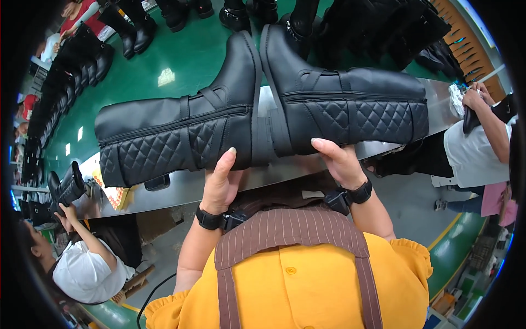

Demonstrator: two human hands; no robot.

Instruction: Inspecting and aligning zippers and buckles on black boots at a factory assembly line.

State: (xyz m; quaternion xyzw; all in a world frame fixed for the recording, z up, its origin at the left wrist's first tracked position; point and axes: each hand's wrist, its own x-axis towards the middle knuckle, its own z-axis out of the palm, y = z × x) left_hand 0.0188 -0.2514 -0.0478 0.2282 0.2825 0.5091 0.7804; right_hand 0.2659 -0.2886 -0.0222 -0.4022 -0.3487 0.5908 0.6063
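Observation:
Two tall black boots lie on their sides over the metal table edge, soles facing each other and toes pointing away from me. The left boot (181, 131) has its shaft stretched to the left; the right boot (350, 104) stretches to the right. Both show a long zipper, crossed straps and quilted panels. My left hand (221, 183) grips the left boot near its heel, thumb on top and fingers hidden underneath. Likewise, my right hand (342, 163) closes on the right boot by the heel, with its thumb on the leather.
Rows of black boots (129, 27) stand along the far side of the green surface (159, 60). A metal table edge (230, 189) runs before me, with yellow-and-white printed papers (116, 196) at left. Co-workers handle footwear at the left (90, 263) and right (476, 142).

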